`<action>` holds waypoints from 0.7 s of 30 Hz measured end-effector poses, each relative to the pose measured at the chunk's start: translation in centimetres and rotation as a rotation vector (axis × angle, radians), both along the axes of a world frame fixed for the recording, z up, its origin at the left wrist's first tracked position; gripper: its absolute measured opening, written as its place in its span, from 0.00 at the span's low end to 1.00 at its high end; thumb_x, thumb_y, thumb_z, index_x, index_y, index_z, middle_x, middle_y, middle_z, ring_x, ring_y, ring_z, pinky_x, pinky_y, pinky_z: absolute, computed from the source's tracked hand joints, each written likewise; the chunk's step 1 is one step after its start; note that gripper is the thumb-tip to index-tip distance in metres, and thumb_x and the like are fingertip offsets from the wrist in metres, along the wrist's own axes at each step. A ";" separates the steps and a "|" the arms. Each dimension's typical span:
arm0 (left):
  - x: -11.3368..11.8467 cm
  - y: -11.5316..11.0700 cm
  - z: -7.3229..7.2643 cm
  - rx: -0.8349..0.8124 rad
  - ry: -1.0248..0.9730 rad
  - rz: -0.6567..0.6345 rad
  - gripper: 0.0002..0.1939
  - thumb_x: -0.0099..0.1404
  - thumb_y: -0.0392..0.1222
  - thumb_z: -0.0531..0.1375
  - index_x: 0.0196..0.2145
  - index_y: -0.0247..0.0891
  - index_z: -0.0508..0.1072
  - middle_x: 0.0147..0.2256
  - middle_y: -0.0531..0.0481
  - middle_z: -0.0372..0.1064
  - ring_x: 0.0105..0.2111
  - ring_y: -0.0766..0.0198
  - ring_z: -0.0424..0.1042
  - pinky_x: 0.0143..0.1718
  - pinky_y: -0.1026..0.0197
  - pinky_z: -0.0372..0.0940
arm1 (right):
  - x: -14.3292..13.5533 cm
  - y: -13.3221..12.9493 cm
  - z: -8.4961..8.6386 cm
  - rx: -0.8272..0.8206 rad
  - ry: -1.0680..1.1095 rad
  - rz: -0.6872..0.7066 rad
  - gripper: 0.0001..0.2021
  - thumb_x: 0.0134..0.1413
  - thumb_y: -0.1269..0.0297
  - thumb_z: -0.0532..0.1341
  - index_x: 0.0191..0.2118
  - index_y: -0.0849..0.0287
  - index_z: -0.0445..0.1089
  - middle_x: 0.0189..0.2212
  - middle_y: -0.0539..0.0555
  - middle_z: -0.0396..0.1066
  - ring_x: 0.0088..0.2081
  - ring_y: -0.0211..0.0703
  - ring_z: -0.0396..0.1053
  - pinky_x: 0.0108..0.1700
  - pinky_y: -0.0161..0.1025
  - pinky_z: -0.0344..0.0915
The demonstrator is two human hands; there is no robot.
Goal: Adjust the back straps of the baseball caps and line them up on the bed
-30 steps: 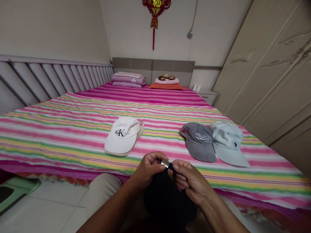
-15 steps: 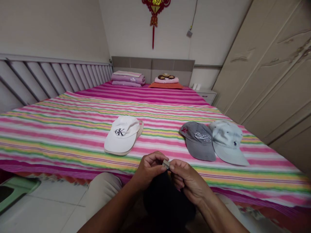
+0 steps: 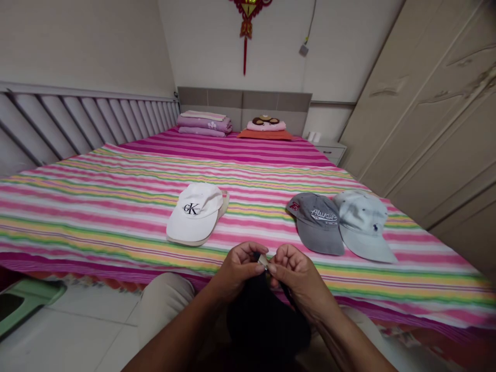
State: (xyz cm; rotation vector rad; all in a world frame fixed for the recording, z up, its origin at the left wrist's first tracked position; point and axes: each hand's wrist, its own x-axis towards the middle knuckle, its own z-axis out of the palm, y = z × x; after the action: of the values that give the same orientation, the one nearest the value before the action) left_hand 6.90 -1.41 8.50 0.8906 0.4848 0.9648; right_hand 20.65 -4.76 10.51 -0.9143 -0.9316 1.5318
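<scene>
A black cap [image 3: 263, 320] hangs between my knees at the bottom centre, its small metal buckle [image 3: 263, 260] uppermost. My left hand [image 3: 240, 266] pinches the buckle from the left, fingers bent round it. My right hand [image 3: 294, 268] is closed on the dark strap beside the buckle, thumb against the buckle's right side. Beyond my hands, a white cap [image 3: 196, 212] with black letters lies on the striped bed. To the right lie a grey cap [image 3: 318, 225] with white lettering and a pale blue-grey cap [image 3: 364, 225], which touch each other.
Folded purple bedding [image 3: 203, 125] and a pink pillow [image 3: 266, 125] on an orange one lie by the headboard [image 3: 275, 106]. A white bed rail [image 3: 96, 121] runs along the left. A green stool [image 3: 27, 299] stands at the lower left; a wardrobe [image 3: 418, 124] is on the right.
The buckle has tilted and moved slightly left between my hands. My right fingers have risen and loosened a little, and the dark strap now shows beside them. The view has shifted slightly.
</scene>
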 end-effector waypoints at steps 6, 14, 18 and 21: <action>-0.4 0.3 -0.1 0.026 0.028 0.038 0.13 0.41 0.35 0.68 0.28 0.34 0.73 0.24 0.53 0.69 0.23 0.71 0.66 0.27 0.68 0.59 | 0.6 0.0 0.4 -0.024 -0.118 0.073 0.18 0.38 0.55 0.66 0.26 0.59 0.57 0.17 0.43 0.61 0.17 0.30 0.60 0.19 0.29 0.50; -0.5 0.4 -0.4 -0.024 -0.048 0.095 0.12 0.41 0.35 0.67 0.27 0.35 0.73 0.24 0.54 0.69 0.23 0.72 0.66 0.26 0.69 0.59 | 1.4 0.0 -0.3 -0.069 -0.257 0.173 0.17 0.43 0.52 0.61 0.24 0.63 0.63 0.15 0.47 0.63 0.17 0.29 0.55 0.20 0.30 0.46; -0.5 0.3 -0.5 0.019 -0.004 0.035 0.12 0.42 0.34 0.67 0.28 0.33 0.73 0.24 0.54 0.68 0.23 0.72 0.65 0.25 0.69 0.58 | 0.9 0.1 -0.2 -0.093 -0.170 0.169 0.16 0.41 0.54 0.63 0.21 0.63 0.63 0.14 0.46 0.62 0.15 0.27 0.53 0.19 0.29 0.47; -0.5 0.4 -0.5 0.009 -0.009 0.052 0.12 0.42 0.34 0.67 0.28 0.34 0.72 0.24 0.54 0.68 0.23 0.72 0.65 0.26 0.69 0.59 | 0.9 0.1 0.1 -0.127 -0.107 0.170 0.13 0.41 0.57 0.64 0.25 0.62 0.63 0.17 0.46 0.64 0.17 0.28 0.57 0.21 0.28 0.52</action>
State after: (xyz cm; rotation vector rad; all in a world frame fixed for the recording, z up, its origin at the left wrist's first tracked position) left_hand 6.39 -1.06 7.98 0.8849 0.4981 1.0192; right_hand 21.51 -4.64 10.63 -1.0376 -1.0192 1.7152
